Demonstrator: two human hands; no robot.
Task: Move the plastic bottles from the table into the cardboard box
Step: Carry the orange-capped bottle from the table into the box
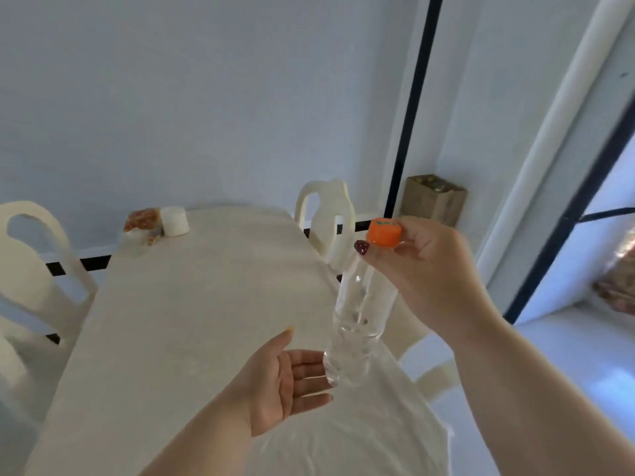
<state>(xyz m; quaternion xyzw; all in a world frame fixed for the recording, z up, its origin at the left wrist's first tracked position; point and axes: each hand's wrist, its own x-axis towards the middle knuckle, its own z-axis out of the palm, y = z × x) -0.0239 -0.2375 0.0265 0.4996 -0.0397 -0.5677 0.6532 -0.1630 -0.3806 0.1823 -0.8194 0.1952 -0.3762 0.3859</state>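
Observation:
My right hand [422,266] grips a clear, empty plastic bottle [357,317] by its neck, just under the orange cap [384,232]. The bottle hangs almost upright, tilted a little, above the right side of the table [178,321]. My left hand [285,383] is open, palm up, with the fingertips right at the bottle's base; I cannot tell whether they touch it. A brown cardboard box [434,201] stands in the far corner by the wall, behind the table, with its top open.
The table carries a white cloth. At its far left corner sit a white cup [175,220] and a packet of snacks [142,219]. White plastic chairs stand at the left [32,266] and far right [326,218]. A doorway opens on the right.

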